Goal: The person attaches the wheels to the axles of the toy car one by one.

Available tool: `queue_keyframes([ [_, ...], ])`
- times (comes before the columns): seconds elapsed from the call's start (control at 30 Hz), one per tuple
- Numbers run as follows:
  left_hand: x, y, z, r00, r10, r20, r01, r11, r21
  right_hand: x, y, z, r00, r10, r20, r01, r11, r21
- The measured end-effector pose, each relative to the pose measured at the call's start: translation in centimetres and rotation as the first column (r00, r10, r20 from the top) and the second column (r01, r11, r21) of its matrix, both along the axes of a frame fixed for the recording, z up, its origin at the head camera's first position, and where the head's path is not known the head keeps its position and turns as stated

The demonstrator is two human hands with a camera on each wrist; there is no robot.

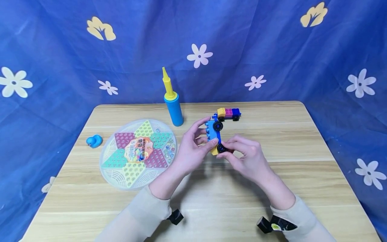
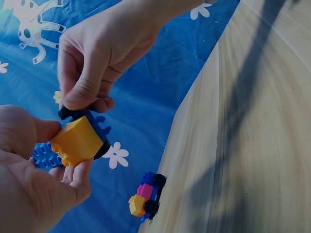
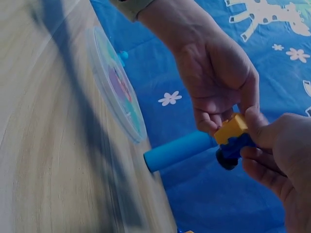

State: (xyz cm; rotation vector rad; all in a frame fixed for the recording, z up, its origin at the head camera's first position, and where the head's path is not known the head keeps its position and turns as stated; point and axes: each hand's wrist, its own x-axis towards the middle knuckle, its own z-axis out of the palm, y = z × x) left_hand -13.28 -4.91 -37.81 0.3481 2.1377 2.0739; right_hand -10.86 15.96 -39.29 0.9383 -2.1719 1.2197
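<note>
A blue brick car (image 1: 215,134) with black wheels and a yellow brick (image 2: 77,141) at its near end is held above the table between both hands. My left hand (image 1: 203,137) grips its left side, thumb on the yellow end and fingers behind the studs. My right hand (image 1: 226,150) pinches the lower black wheel (image 1: 221,148) from the right. In the right wrist view the yellow brick (image 3: 232,128) shows between the left hand (image 3: 218,82) and the right hand's fingers (image 3: 272,145). The left wrist view has the right hand (image 2: 97,63) pinching from above.
A second small car (image 1: 228,113) of yellow, pink and blue bricks stands on the wooden table (image 1: 302,174) just behind the hands. A blue pump (image 1: 173,101) with a yellow nozzle stands at the back centre. A round checkers board (image 1: 139,153) and a blue duck (image 1: 94,140) lie on the left.
</note>
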Motion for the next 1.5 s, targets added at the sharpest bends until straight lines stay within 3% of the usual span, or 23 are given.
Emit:
queue_keyframes([
  [0.4, 0.1, 0.4, -0.2, 1.0, -0.017, -0.013, 0.017, 1.0, -0.001, 0.1, 0.3, -0.8, 1.0, 0.011, 0.024, -0.01, 0.999, -0.039],
  [0.63, 0.3, 0.7, 0.0, 1.0, -0.007, -0.024, 0.005, 0.998, -0.061, 0.3, 0.3, -1.0, 0.985, 0.051, 0.167, -0.026, 0.989, -0.147],
  [0.73, 0.4, 0.8, 0.3, 0.998, 0.003, -0.056, -0.009, 0.993, -0.117, 0.4, 0.3, -0.9, 0.956, 0.089, 0.28, -0.026, 0.975, -0.222],
  [0.87, 0.7, 0.9, 0.6, 0.995, 0.017, -0.095, -0.034, 0.983, -0.179, 0.4, 0.1, -0.9, 0.895, 0.158, 0.417, -0.018, 0.947, -0.321],
  [1.0, 0.8, 0.9, 0.7, 0.993, 0.017, -0.115, -0.041, 0.976, -0.213, 0.4, -0.1, -1.1, 0.865, 0.183, 0.466, -0.007, 0.935, -0.354],
  [1.5, 0.4, -0.3, 0.4, 0.998, -0.049, -0.027, 0.045, 0.991, -0.126, 0.5, 0.3, -1.1, 0.883, 0.184, 0.432, -0.055, 0.954, -0.294],
])
